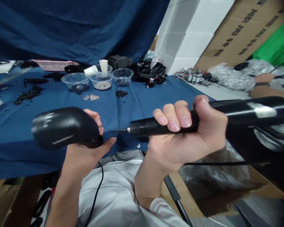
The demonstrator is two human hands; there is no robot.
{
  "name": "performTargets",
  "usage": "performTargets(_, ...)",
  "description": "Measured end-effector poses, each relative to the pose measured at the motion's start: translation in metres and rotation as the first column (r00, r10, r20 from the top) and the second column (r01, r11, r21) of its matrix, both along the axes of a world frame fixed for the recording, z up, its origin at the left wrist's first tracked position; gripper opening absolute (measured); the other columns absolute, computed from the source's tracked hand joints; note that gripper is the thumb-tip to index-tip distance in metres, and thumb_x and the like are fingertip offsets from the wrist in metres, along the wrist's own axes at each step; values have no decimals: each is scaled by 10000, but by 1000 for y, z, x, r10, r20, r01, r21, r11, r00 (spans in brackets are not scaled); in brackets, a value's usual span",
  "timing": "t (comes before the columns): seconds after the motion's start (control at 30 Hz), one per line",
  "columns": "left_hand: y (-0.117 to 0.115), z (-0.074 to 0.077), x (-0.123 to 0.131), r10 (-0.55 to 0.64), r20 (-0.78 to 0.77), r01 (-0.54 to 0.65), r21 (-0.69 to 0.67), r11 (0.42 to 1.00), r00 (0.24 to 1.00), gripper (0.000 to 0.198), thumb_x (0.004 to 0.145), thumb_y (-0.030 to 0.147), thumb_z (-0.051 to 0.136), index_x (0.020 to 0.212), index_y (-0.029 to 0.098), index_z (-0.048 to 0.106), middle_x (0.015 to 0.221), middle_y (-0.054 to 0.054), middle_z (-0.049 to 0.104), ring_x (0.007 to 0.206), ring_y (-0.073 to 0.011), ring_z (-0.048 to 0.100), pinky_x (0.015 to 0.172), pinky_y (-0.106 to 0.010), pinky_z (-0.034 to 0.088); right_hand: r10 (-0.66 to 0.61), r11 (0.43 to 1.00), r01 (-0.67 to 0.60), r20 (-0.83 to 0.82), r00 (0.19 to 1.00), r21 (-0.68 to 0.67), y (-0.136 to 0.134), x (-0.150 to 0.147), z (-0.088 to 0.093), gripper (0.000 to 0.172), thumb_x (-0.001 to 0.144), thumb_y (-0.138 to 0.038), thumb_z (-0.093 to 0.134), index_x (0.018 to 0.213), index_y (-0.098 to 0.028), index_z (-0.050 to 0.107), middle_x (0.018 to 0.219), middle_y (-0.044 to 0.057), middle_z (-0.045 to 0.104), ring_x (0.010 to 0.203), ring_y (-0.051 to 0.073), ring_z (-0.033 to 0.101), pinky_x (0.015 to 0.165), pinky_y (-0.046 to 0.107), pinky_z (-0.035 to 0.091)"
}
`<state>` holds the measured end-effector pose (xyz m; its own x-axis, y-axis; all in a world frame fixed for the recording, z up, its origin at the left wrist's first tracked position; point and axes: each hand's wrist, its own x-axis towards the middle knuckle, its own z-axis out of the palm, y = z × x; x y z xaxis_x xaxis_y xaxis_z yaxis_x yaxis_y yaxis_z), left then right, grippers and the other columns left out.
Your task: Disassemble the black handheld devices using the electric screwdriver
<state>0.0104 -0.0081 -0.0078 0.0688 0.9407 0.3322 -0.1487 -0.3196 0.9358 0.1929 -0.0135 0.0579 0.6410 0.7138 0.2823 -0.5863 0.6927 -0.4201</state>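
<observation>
My left hand [86, 153] is wrapped round a glossy black rounded appliance [63, 127], shaped like a hair dryer's body, with pale lettering on it. A thin black cord [98, 189] hangs below that hand. My right hand [186, 135] grips a black electric screwdriver [140, 126] held level, its thin bit pointing left. The bit's tip is close to the right end of the appliance, apart from it as far as I can see. Both things are above the front part of the table. The appliance's end facing the bit is partly hidden by my left hand.
Clear plastic bowls [119, 73] and white paper cups [103, 65] stand at the back of the blue-covered table [142, 94]. Piles of silver screws [91, 97] and black screws [121, 93] lie before them. Another person's arm [262, 83] shows at right, near bagged parts.
</observation>
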Motion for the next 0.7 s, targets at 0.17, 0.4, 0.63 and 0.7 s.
performTargets(0.17,-10,-8,13,-66,425,178,-229,957,903,696,652,-49,779,1194,343,588,1031,40,538,944,-109,586,914,-240,568,76,997,-76,53,996,-10,-16,2,1,178,936,-220,710,866,-253,549,514,-155,328,377,60,307,448,211,380)
performTargets(0.4,-18,-2,24,-107,474,281,-315,906,874,719,602,-71,740,1181,337,620,1038,40,550,947,-116,578,889,-242,541,153,988,-152,107,982,-22,-27,-11,6,218,1011,-78,545,855,-225,588,504,-127,487,378,54,405,448,188,435)
performTargets(0.63,-20,-8,26,-103,445,259,-305,917,890,680,606,-32,771,1167,313,605,1035,33,553,932,-125,578,804,-223,511,129,991,-126,115,985,-38,-29,-17,9,234,1000,-54,538,845,-225,579,493,-125,515,379,50,418,459,173,465)
performTargets(0.7,-21,-7,27,-96,466,256,-294,921,880,671,613,-37,772,1169,308,619,1031,37,555,930,-114,572,827,-211,515,126,991,-120,133,983,-54,-30,-17,9,219,1000,-84,591,848,-238,564,495,-130,507,375,57,410,456,183,464)
